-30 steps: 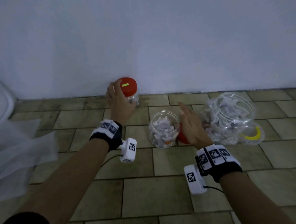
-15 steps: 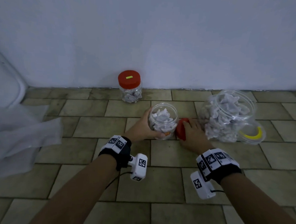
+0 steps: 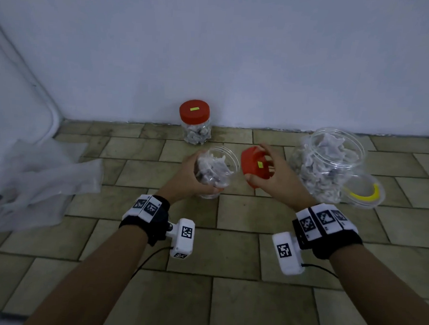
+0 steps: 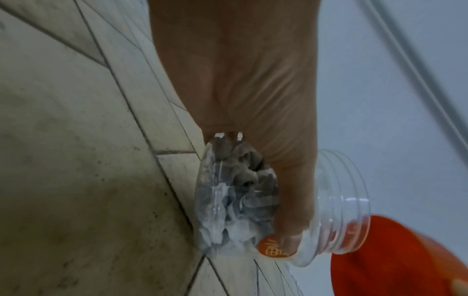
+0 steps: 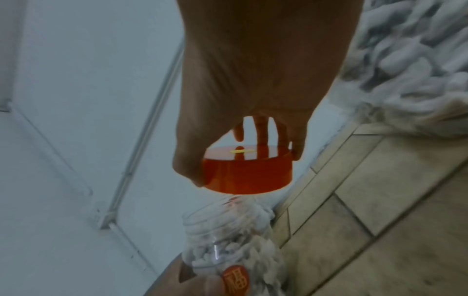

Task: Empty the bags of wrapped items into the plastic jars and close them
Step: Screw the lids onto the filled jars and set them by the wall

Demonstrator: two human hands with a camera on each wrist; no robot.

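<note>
Head: lid [image 3: 255, 168] beside jar rim [image 3: 221, 157]

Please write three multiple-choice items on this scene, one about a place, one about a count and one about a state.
1. Where does the closed jar stand?
A. by the wall
B. inside the big jar
C. on the plastic bags

2. How many jars are in view?
A. one
B. three
C. five

3. What state is the small jar held in the left hand in?
A. capped
B. empty
C. open, holding wrapped items

Answers:
1 A: the closed jar with its red cap sits on the floor at the foot of the wall.
2 B: the closed jar, the small jar and the big jar.
3 C: the left hand grips the small jar, its mouth bare, while the right hand holds the red lid beside it.
</note>
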